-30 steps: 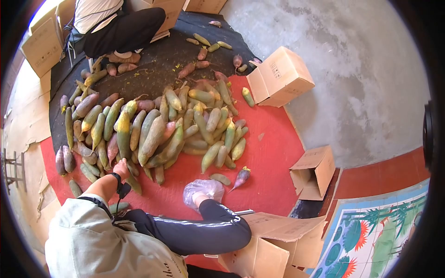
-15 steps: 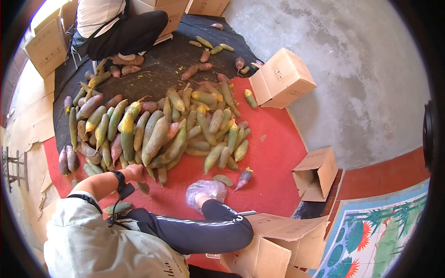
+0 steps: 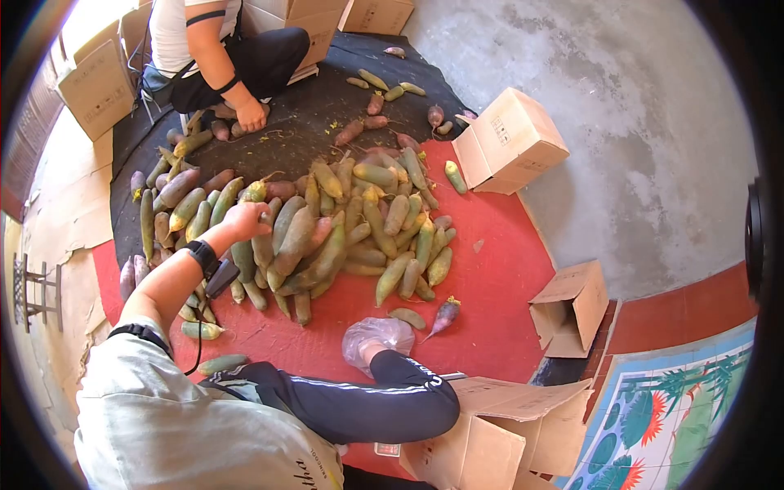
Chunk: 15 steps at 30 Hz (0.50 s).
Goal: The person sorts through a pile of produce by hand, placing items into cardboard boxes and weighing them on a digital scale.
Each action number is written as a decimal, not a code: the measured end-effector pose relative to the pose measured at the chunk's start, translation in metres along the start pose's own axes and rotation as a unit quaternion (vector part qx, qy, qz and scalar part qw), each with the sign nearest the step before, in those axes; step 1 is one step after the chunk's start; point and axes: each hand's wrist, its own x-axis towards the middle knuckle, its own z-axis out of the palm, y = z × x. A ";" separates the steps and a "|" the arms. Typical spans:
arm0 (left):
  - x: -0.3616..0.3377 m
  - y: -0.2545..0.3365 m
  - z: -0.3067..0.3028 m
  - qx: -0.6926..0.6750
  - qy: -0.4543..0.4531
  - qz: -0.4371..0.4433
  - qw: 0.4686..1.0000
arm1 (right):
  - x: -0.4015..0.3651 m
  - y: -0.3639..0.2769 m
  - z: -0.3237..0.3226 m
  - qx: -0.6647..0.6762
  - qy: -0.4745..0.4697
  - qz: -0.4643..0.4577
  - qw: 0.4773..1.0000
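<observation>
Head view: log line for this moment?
left hand: on radish pile | right hand: gloved, on red mat | co-worker: seated beyond pile

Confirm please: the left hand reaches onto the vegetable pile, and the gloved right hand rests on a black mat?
Not quite. The head view shows the gloved right hand resting on the red mat, not a black one. The left hand does reach onto the vegetable pile.

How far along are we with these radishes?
Early, it seems. Done: little shows; the small open box looks empty. In hand: the left hand is on the pile; the gloved right hand is low by the red mat. Left: nearly the whole pile, plus strays on the black mat.
</observation>
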 end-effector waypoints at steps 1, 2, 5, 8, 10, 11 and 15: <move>0.003 0.001 0.008 -0.046 0.057 -0.020 0.997 | 0.000 0.002 0.001 0.005 0.002 0.002 1.000; 0.006 0.001 0.017 -0.093 0.114 -0.039 0.988 | -0.001 0.002 0.002 0.010 0.004 0.004 1.000; 0.007 0.006 0.050 -0.094 0.120 -0.032 0.988 | 0.000 0.000 -0.002 0.016 0.020 -0.012 1.000; 0.009 0.012 0.077 -0.097 0.095 -0.015 0.991 | 0.004 -0.008 -0.008 0.013 0.018 -0.014 1.000; 0.014 0.016 0.088 -0.093 0.076 -0.024 0.992 | 0.002 -0.006 -0.004 0.010 0.019 -0.012 1.000; 0.015 0.022 0.089 -0.094 0.076 -0.024 0.992 | 0.002 -0.004 -0.002 0.008 0.020 -0.009 1.000; 0.021 0.042 0.093 -0.040 0.041 -0.097 0.994 | 0.003 -0.003 0.002 0.003 0.024 -0.011 1.000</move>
